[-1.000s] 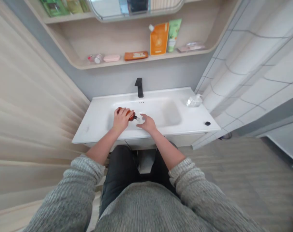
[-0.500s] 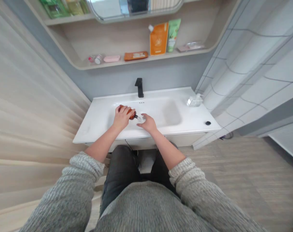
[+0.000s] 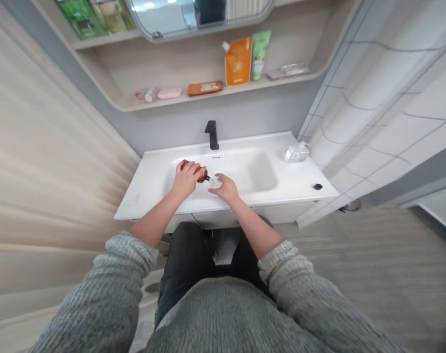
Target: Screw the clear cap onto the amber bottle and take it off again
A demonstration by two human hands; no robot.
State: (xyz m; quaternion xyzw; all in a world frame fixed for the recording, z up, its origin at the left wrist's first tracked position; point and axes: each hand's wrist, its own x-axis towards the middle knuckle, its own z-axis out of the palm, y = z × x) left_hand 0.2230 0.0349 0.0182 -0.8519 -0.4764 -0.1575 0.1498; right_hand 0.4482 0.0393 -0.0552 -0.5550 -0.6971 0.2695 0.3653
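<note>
Over the left part of the white sink (image 3: 241,169), my left hand (image 3: 186,179) is wrapped round a reddish-brown bottle (image 3: 202,175). The bottle lies tilted on its side, its dark neck pointing right and slightly down. My right hand (image 3: 225,188) has its fingers curled round a small clear container (image 3: 215,182), which is right at the bottle's mouth. Whether the two touch cannot be made out. Behind the hands stands the black faucet (image 3: 212,135).
On the counter's right are a clear pump bottle (image 3: 297,152) and a round black cap (image 3: 317,187). The shelf above holds an orange pouch (image 3: 238,62), a green tube (image 3: 260,55), a brown packet (image 3: 205,88) and a pink case (image 3: 170,93). A curtain (image 3: 42,171) hangs at left.
The view has shifted slightly. Both hands stay nearly where they were, the bottle still tilted toward the clear container, which now shows more plainly.
</note>
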